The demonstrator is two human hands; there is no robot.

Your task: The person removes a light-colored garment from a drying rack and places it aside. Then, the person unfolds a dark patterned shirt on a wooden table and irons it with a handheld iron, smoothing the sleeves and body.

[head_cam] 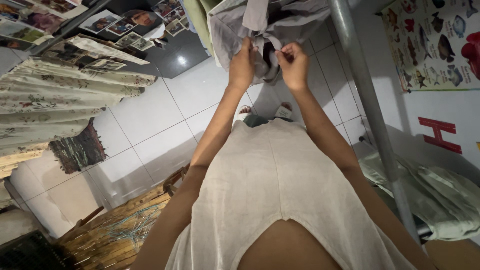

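Note:
A grey shirt-like garment [235,25] hangs in front of me, near the top of the view. My left hand [242,65] pinches a fold of its fabric on the left side. A few centimetres to the right, my right hand [294,64] grips a narrow strip of the same garment. Both arms reach out from my body over a beige dress. Below the hands, my feet show on the white tiled floor [165,125].
A grey metal pole [370,110] runs diagonally on the right, beside a wall with an animal poster [435,40]. Pale green cloth [430,195] lies lower right. A floral curtain [65,100] hangs left, a bamboo seat [120,230] sits lower left, and photos cover a dark surface upper left.

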